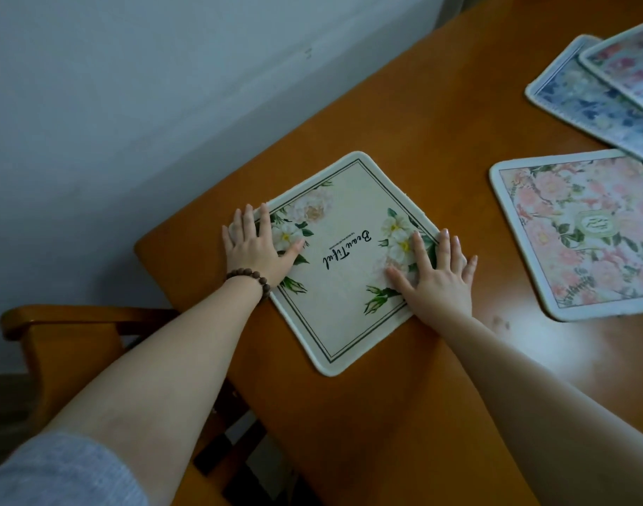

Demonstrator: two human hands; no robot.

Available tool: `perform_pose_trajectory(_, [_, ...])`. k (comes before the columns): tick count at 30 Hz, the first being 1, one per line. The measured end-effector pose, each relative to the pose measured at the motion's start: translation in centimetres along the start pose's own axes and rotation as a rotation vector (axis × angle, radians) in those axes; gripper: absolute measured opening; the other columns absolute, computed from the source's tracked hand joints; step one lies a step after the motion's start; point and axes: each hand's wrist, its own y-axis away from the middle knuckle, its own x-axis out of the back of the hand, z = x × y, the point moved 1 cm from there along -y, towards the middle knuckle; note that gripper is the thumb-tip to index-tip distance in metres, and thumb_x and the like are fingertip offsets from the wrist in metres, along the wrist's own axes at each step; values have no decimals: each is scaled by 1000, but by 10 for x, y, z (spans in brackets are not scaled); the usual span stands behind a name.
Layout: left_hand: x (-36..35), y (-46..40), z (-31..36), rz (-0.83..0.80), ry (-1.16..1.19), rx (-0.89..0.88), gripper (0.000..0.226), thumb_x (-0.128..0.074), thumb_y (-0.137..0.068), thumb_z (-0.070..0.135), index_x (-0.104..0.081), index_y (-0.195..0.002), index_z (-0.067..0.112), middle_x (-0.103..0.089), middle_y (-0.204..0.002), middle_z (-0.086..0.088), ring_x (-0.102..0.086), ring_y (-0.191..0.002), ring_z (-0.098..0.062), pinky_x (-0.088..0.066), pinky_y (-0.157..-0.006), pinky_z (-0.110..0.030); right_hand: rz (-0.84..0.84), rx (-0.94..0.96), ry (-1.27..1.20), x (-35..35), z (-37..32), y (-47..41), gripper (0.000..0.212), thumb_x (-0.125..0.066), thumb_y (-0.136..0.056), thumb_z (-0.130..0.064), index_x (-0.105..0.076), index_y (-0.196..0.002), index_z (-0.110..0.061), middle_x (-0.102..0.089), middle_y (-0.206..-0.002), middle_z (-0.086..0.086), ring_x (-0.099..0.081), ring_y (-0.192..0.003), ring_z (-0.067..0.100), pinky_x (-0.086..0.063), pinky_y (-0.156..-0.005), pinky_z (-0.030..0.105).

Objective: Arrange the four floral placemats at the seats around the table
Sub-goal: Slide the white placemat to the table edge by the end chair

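A cream placemat [343,279] with white flowers and the word "Beautiful" lies flat near the end of the brown wooden table [440,133]. My left hand [256,246], with a bead bracelet on its wrist, presses flat on the mat's left corner. My right hand [435,273] presses flat on its right corner, fingers spread. A pink floral placemat [583,231] lies to the right. Farther back at the right edge, a blue floral placemat [590,104] sits partly under another pink one [630,63].
A wooden chair [64,341] stands at the table's near left side, its armrest below the table edge. A pale wall [166,85] runs close behind the table's far end. Dark floor shows at the lower left.
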Motion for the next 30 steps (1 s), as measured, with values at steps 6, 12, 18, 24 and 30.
perform_pose_trajectory(6, [-2,60,-20,-17,51,36,96,-20,-80,80,2,-152,20,2,-160,-12,6,-146,-28,3,-116,-50,-61,30,-9,-3,-7,37,84,-5,-79,-84,7,-149,-40,20,-158,6,27,-141,25,13,-114,54])
perform_pose_trajectory(12, [4,73,-28,-29,58,51,100,-20,-78,83,1,-152,19,3,-160,-11,9,-146,-27,6,-114,-53,13,-141,-171,3,-41,80,83,-14,-83,-79,14,-148,-36,35,-151,10,36,-137,27,16,-114,49])
perform_pose_trajectory(18, [7,52,-31,-74,72,-43,99,-21,-79,82,4,-152,20,4,-161,-4,7,-146,-20,0,-117,-48,-80,-371,-255,-24,-80,129,93,-18,-83,-78,19,-149,-24,29,-151,24,30,-139,34,17,-114,48])
perform_pose_trajectory(24, [3,75,-32,-93,53,-4,97,-14,-78,83,-3,-152,22,1,-161,-5,3,-146,-20,-3,-116,-46,-98,-283,-211,-20,-70,107,89,-15,-83,-77,11,-151,-25,22,-155,19,27,-141,30,19,-112,47])
perform_pose_trajectory(30, [0,136,-17,-74,197,156,87,-24,-84,76,-14,-152,23,-5,-160,-10,-2,-146,-23,-7,-116,-43,-213,-24,-86,9,-38,40,84,-19,-82,-79,7,-150,-37,20,-157,13,23,-143,26,13,-113,48])
